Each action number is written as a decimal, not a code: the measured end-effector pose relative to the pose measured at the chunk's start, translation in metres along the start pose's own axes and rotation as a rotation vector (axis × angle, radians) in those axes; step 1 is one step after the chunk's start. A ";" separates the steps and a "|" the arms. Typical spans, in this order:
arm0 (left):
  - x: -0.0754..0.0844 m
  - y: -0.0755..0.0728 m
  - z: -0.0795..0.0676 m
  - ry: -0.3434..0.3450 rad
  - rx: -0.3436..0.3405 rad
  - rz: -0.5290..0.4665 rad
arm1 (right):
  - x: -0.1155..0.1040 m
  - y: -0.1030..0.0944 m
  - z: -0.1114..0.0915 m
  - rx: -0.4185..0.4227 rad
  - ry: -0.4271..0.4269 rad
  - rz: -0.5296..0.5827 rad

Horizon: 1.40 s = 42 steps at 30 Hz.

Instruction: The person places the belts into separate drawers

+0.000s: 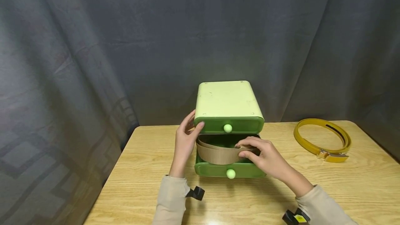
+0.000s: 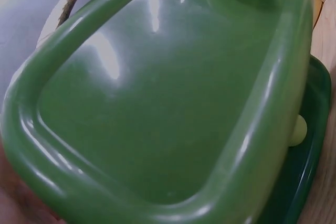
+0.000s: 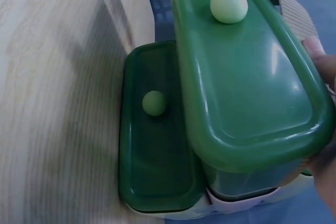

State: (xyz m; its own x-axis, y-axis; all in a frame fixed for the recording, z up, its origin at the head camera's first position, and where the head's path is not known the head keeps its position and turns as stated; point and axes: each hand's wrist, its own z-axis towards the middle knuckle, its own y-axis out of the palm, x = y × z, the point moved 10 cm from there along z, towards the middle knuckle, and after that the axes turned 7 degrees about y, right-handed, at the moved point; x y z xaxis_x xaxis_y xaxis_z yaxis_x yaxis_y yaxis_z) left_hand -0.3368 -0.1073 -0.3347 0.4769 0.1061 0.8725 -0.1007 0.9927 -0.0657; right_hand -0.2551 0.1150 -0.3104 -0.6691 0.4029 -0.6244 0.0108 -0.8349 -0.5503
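Note:
A small cabinet [image 1: 228, 98] with a pale green top and dark green drawers stands on the table. Its upper drawer [image 1: 214, 125] is closed, and the drawer beneath it [image 1: 212, 170] is pulled out. A coiled, ribbed tan belt [image 1: 218, 155] sits in this drawer, rising above its front edge. My right hand [image 1: 265, 153] pinches the coil's right side between thumb and fingers. At the cabinet's upper left corner rests my left hand [image 1: 186, 140], thumb against the upper drawer's front edge and fingers along the side. A lower closed drawer [image 3: 157, 145] shows in the right wrist view.
A coiled yellow belt [image 1: 301, 140] with a metal buckle lies on the table to the right of the cabinet. The wooden table [image 1: 150, 169] extends to both sides and toward me. Dark grey curtain [image 1: 156, 44] hangs behind and at the left.

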 end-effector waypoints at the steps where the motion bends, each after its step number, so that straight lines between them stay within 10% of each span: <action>1: -0.001 0.000 0.000 -0.002 0.001 0.000 | 0.001 0.000 0.001 -0.012 0.008 0.002; 42: -0.003 0.000 0.001 -0.002 0.004 0.002 | 0.019 0.011 0.012 -0.216 0.009 -0.006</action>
State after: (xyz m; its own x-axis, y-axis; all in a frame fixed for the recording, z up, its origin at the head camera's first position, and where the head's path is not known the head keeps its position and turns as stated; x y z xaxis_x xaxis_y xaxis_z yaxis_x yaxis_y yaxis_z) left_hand -0.3388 -0.1078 -0.3369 0.4750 0.1078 0.8734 -0.1053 0.9923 -0.0651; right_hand -0.2770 0.1088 -0.3216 -0.6630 0.4121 -0.6251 0.1663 -0.7330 -0.6596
